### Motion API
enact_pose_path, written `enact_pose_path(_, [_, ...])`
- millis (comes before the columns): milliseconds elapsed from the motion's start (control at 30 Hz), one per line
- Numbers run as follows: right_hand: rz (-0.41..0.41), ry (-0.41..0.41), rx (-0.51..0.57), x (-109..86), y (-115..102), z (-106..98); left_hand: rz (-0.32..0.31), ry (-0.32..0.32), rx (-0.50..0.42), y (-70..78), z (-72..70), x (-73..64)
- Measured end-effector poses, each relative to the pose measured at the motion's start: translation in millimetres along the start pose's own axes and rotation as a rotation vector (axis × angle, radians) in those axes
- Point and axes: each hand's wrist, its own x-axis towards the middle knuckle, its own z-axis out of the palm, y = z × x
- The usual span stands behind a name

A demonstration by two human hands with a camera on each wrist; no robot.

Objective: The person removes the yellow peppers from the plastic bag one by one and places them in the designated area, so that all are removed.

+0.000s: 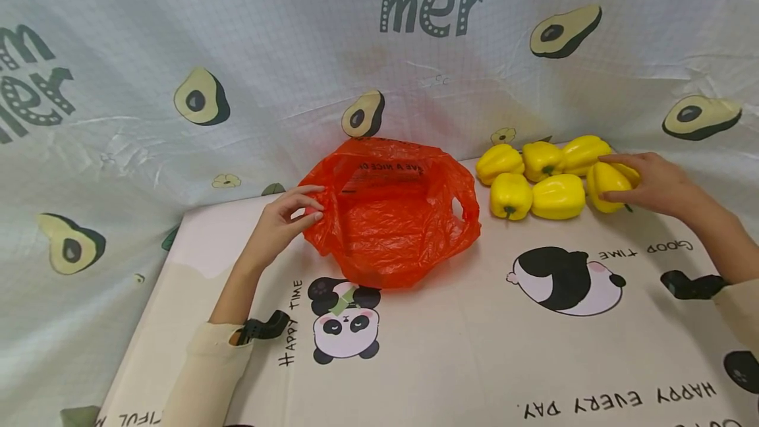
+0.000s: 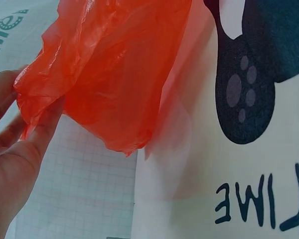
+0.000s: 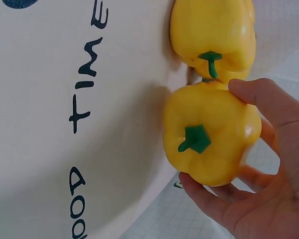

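Note:
A red plastic bag [image 1: 385,229] lies on the table with its mouth spread wide, its inside facing the head camera. My left hand [image 1: 284,216] holds the bag's left edge, with thin film between thumb and fingers in the left wrist view. On the right side, my right hand [image 1: 661,183] grips a yellow bell pepper [image 3: 209,134], thumb on one side and fingers curled around the other. Its green stem faces the right wrist camera. Several more yellow bell peppers [image 1: 557,196] sit in two rows between the bag and my right hand.
A pale tablecloth [image 1: 445,348] printed with pandas and lettering covers the table. Behind the bag and peppers hangs a white curtain [image 1: 284,51] with avocado prints, meeting the table's back edge. Black wrist cameras are strapped to both wrists.

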Motion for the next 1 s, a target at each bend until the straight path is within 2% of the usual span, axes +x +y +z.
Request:
enact_pose_path(367, [0.014, -0.022, -0.004, 2.1, 5.0, -0.9, -0.02, 0.002, 0.001, 0.0, 0.2, -3.2])
enact_pose_path(1000, [0.043, -0.031, 0.017, 2.8, 2.8, 1.1, -0.011, -0.009, 0.003, 3.6, 2.8, 0.8])
